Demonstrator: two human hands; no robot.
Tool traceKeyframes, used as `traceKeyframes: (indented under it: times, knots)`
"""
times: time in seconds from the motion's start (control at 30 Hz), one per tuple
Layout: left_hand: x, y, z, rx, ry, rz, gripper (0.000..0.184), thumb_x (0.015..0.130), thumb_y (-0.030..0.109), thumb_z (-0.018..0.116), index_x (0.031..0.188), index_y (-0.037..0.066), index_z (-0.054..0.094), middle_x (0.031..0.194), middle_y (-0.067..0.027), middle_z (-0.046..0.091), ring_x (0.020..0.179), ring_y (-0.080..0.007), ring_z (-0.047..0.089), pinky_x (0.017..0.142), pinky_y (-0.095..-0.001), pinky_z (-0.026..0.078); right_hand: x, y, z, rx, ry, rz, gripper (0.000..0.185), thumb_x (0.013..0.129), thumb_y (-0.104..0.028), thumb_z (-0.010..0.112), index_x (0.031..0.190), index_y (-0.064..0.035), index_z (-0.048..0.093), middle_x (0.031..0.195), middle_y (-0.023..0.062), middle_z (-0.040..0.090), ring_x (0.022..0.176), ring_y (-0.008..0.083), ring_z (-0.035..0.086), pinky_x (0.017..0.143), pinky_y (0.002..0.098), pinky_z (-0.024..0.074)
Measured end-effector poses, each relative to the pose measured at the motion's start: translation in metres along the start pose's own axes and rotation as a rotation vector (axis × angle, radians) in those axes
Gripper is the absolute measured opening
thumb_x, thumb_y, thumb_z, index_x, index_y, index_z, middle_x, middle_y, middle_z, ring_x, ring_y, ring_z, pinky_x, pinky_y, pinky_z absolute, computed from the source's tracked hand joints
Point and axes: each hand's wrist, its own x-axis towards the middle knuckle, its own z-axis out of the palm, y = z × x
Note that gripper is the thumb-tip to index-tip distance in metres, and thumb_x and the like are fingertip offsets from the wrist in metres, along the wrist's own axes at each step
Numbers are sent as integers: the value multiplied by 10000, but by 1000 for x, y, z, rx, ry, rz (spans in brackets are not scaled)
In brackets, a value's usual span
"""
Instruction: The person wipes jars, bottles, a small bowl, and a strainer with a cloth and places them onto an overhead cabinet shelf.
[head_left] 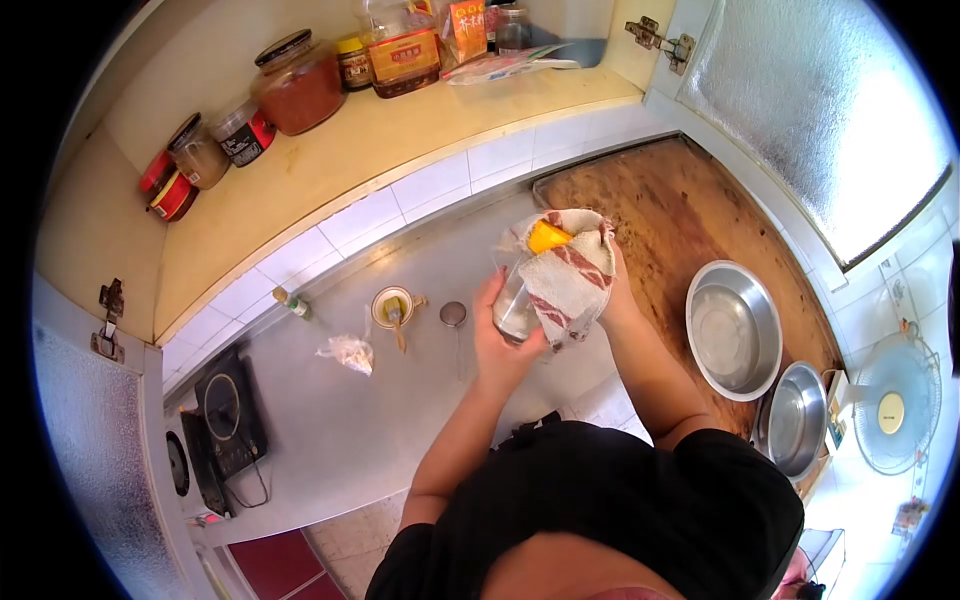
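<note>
My left hand (507,345) is wrapped round a clear glass jar (513,305), held above the steel counter. Against the jar's right side is a white cloth with reddish-brown stripes (567,283), and something yellow (547,236) shows at its top. My right hand (617,290) grips the cloth from the right, its fingers mostly hidden behind it. Left of the hands, on the counter, are a small round strainer (453,314), a cup with a brush in it (391,307) and a plastic bag with pale contents (351,353).
Two metal basins (734,331) (797,420) rest on the wooden board (660,190) at the right. A shelf (370,170) with jars runs above the counter. A black cooktop (232,418) is at the left, a small bottle (291,303) near the wall, and a fan (890,412) far right.
</note>
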Motion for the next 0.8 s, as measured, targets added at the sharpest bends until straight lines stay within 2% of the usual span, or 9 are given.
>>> traceKeyframes:
  times: [0.03,0.1,0.13,0.23,0.37,0.53,0.67,0.73,0.8]
  knots:
    - [0,-2,-2,96,-5,79,767,675,30,734,1319,13,318,1325,-133,394,1205,-220,431,1016,-352,351,-5,-2,6,-27,36,-16,440,927,-278,461,1235,36,459,1169,165,565,1042,247,584,889,353,494]
    - [-4,8,-1,123,-26,73,786,670,35,743,1324,22,308,1332,-137,379,1219,-223,414,1029,-362,337,0,-2,6,250,10,65,328,902,-142,555,1183,10,481,1209,146,529,1073,220,561,893,340,487]
    - [-4,13,1,135,-37,72,795,668,38,748,1327,26,303,1335,-138,372,1227,-225,405,1036,-366,330,4,2,-2,461,-96,97,354,932,-216,501,1192,20,451,1268,167,484,1114,248,541,914,363,484]
    - [-10,11,6,-77,-22,14,813,670,60,766,1331,32,293,1340,-130,360,1220,-229,411,1025,-371,347,2,1,-4,424,-29,123,386,953,-243,440,1211,44,443,1246,186,499,1100,269,554,927,385,484]
    - [-13,15,12,-134,18,-58,796,687,99,769,1325,26,299,1311,-113,386,1191,-213,433,999,-356,372,6,5,-10,462,-130,97,396,912,-157,490,1225,83,448,1215,208,533,1088,290,571,947,395,476]
    - [-19,9,11,-174,30,-107,769,738,184,734,1337,7,285,1240,-86,454,1132,-177,481,947,-316,409,13,14,-20,423,-164,146,365,877,-148,555,1177,54,503,1174,189,569,1087,276,574,945,384,476]
    - [-23,5,9,-291,20,-176,763,741,197,732,1344,28,297,1235,-83,470,1132,-186,492,953,-333,412,1,-8,-1,364,-106,175,360,848,-163,612,1142,30,537,1163,178,579,1075,265,582,940,378,477]
    - [-21,7,8,-434,11,-271,765,722,161,753,1338,40,316,1241,-82,470,1142,-189,484,967,-348,402,3,1,-12,317,-191,126,378,870,-163,591,1190,16,501,1167,166,574,1063,234,581,947,357,466]
    - [-20,15,10,-592,21,-398,758,733,184,739,1347,63,312,1244,-97,479,1134,-225,507,950,-406,433,5,7,-22,272,-247,78,387,878,-160,583,1213,8,486,1165,153,574,1050,212,580,945,341,461]
